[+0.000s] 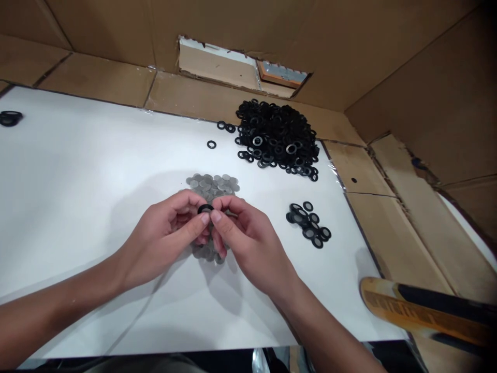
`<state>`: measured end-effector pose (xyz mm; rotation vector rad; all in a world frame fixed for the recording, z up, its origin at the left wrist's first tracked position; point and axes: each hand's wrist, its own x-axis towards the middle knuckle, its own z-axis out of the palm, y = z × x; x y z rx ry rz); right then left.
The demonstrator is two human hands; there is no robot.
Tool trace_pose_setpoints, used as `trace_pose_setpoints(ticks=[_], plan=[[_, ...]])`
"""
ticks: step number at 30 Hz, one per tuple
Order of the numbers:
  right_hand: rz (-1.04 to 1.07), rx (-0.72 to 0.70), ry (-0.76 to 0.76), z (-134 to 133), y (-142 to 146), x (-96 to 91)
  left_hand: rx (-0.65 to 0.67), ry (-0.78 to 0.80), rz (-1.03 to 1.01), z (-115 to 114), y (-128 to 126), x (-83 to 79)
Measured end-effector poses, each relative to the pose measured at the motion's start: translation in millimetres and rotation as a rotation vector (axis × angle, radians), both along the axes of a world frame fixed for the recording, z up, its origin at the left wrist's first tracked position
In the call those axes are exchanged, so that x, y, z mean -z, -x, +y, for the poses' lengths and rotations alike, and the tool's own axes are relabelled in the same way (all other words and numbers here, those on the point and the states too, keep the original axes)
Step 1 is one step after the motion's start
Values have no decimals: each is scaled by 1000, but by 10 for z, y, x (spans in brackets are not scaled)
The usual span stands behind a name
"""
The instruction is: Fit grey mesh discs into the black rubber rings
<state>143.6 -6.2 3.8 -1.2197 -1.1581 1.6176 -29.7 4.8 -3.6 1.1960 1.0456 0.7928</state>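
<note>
**Forearms (pixel 50 311) low in frame; black washer (pixel 205 209) pinched above grey discs (pixel 212 185)**

My left hand (pixel 163 238) and right hand (pixel 248 243) meet, fingertips (pixel 205 217) clamped on the washer's rim, directly over the heap. The washer appears light, fairly stiff, slightly yielding and perhaps slippery; its outer rim is the place to hold. Its material cannot be confirmed.

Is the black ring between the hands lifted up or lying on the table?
Lifted: the left hand and right hand pinch the black ring above the gray washers.
</note>
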Motion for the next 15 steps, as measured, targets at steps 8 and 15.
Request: trace_pose_setpoints(ticks=[8,15], plan=[[175,-92,-54,-32,4,46,22,25,-154,-3,19,-74],[108,-17,-245,-128,67,41,-76,-45,-167,-91,-4,-90]])
